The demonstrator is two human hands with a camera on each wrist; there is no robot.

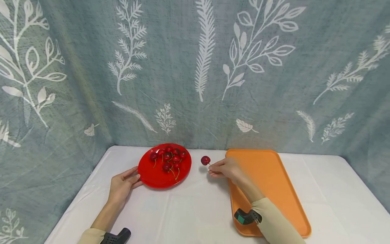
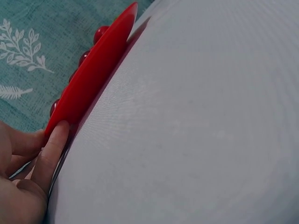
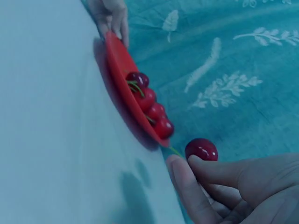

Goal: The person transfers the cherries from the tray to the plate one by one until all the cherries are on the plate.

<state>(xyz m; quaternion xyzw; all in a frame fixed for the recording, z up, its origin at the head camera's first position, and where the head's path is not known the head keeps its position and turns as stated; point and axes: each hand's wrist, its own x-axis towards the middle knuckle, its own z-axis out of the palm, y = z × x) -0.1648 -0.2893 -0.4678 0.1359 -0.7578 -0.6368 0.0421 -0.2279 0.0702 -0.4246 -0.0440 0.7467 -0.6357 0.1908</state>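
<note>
A red plate [image 1: 149, 175] with several dark red cherries [image 1: 167, 156], green stems on them, is on the left part of the table. My left hand [image 1: 120, 187] pinches the plate's near left rim between thumb and fingers. In the right wrist view, the thumb and fingertips of my right hand [image 3: 233, 186] pinch a single cherry [image 3: 202, 149] by its stem. From the head view, this cherry hangs over the white cloth between the plate and an orange tray [image 1: 262, 162]. The right forearm crosses above the tray's left side.
A white cloth [image 1: 189, 210] covers the table. Behind it and at both sides hangs a grey-green curtain [image 1: 176, 67] with white leaf patterns. Black devices are strapped to the left wrist [image 1: 115, 236] and the right wrist [image 1: 248, 217].
</note>
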